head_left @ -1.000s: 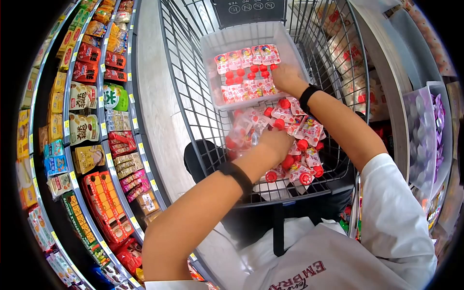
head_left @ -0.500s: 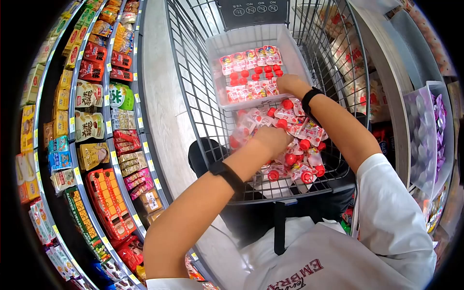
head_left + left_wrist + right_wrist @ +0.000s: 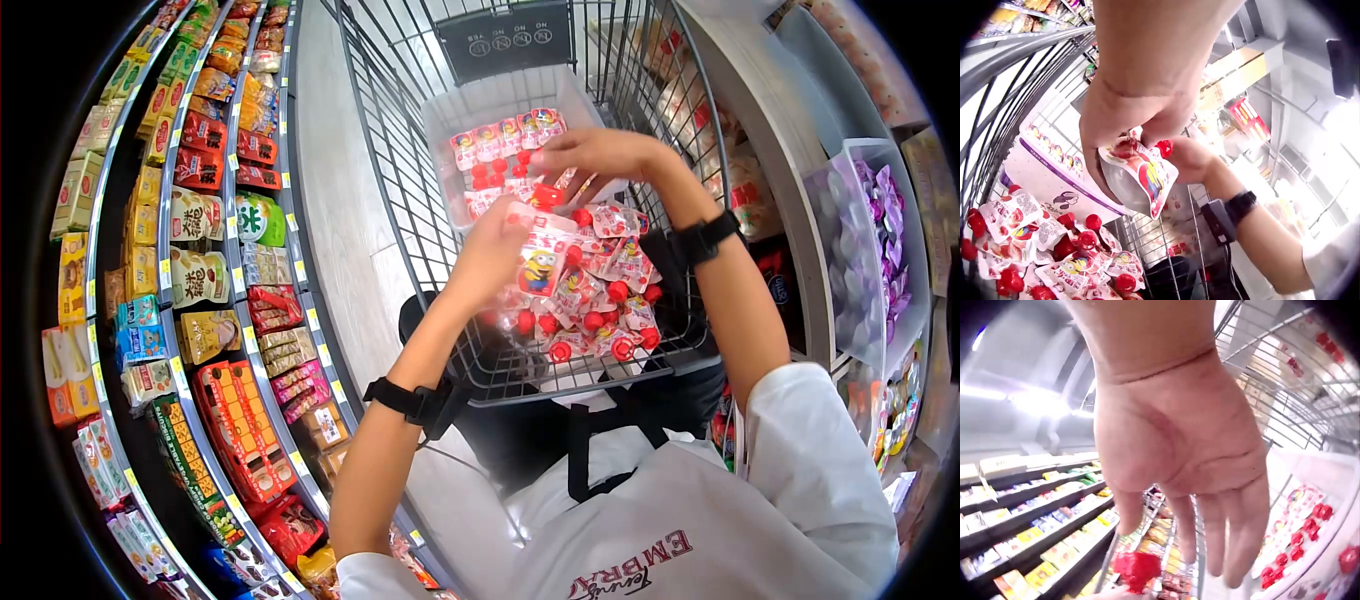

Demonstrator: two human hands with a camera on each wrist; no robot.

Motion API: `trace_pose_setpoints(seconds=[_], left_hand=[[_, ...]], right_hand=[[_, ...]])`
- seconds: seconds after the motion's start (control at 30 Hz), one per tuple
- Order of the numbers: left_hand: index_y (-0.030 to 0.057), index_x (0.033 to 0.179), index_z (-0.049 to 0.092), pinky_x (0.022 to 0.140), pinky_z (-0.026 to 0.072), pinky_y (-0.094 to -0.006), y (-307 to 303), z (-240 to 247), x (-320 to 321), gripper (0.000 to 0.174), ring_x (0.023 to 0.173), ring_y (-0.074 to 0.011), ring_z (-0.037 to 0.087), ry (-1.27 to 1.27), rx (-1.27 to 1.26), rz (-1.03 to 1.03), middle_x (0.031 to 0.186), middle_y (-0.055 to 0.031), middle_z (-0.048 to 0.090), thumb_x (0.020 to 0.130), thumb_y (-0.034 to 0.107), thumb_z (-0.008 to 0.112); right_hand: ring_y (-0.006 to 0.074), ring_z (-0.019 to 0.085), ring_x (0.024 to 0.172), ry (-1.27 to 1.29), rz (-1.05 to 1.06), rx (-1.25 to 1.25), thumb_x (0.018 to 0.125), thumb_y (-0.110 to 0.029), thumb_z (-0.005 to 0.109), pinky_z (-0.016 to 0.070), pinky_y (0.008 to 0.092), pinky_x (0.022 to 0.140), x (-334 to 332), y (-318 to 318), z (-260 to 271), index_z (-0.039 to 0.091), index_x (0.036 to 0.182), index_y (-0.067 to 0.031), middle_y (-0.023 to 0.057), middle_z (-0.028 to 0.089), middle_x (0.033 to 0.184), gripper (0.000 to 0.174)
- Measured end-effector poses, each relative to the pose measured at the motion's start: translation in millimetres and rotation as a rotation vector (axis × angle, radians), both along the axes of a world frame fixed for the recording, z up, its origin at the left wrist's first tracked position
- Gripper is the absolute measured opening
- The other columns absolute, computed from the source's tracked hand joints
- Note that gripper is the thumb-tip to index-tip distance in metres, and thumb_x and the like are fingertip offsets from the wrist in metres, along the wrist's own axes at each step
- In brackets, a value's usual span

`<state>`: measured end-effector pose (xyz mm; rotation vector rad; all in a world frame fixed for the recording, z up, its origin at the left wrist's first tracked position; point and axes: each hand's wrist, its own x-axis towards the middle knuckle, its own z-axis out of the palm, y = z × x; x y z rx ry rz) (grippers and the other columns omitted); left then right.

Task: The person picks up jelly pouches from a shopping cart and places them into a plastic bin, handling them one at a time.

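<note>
In the head view my left hand (image 3: 492, 256) pinches a pouch with a cartoon figure (image 3: 541, 262), held above a heap of loose red-capped pouches (image 3: 600, 300) in the cart. The left wrist view shows fingers curled round that pouch (image 3: 1145, 178). My right hand (image 3: 600, 160) is over the right side of the translucent bin (image 3: 435, 125). Its fingers hang apart with nothing between them in the right wrist view, close to a red cap (image 3: 1137, 567). Inside the bin, pouches (image 3: 505, 135) lie in two rows, caps facing inward.
The wire cart (image 3: 470, 385) surrounds the bin and heap, with a black sign panel (image 3: 508, 42) at its far end. Shelves of packaged snacks (image 3: 235, 425) run along the left. On the right stands a clear container of purple packets (image 3: 885, 240).
My left hand has come up out of the heap with a pouch in its grip. My right hand has lifted from the bin's pouches, and its fingers have spread.
</note>
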<state>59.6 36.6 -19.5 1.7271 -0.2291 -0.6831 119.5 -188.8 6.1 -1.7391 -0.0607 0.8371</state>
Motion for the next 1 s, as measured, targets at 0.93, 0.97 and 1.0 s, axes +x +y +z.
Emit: trace_pose_setpoints(seconds=[0.93, 0.97, 1.0], left_hand=[[0.0027, 0.075, 0.065, 0.088, 0.0414, -0.0358, 50.6, 37.8, 116.2, 0.011, 0.067, -0.026, 0.062, -1.2, 0.899, 0.022, 0.068, -0.0122, 0.063, 0.067, -0.001, 0.058], [0.0027, 0.075, 0.065, 0.088, 0.0414, -0.0358, 51.4, 38.8, 116.3, 0.011, 0.067, -0.026, 0.062, -1.192, 0.902, 0.017, 0.068, -0.0122, 0.063, 0.067, -0.001, 0.058], [0.0028, 0.076, 0.065, 0.087, 0.0412, -0.0355, 51.4, 39.8, 117.1, 0.011, 0.067, -0.0258, 0.062, -1.187, 0.932, -0.009, 0.067, -0.0122, 0.063, 0.068, -0.001, 0.058]], right_hand=[[0.0342, 0.068, 0.085, -0.181, -0.253, -0.729, 0.081, -0.009, 0.059, 0.0546, 0.0439, 0.07, 186.6, 132.9, -227.5, 0.066, 0.092, -0.0003, 0.0223, 0.068, 0.091, 0.016], [0.0376, 0.065, 0.093, -0.403, -0.174, -0.858, 0.08, -0.012, 0.056, 0.0533, 0.0432, 0.078, 183.0, 133.4, -229.0, 0.067, 0.093, -0.0012, 0.0239, 0.066, 0.098, 0.02], [0.0376, 0.065, 0.093, -0.399, -0.173, -0.858, 0.08, -0.012, 0.056, 0.0533, 0.0432, 0.078, 183.1, 131.4, -230.9, 0.067, 0.093, -0.0012, 0.0239, 0.066, 0.098, 0.02]])
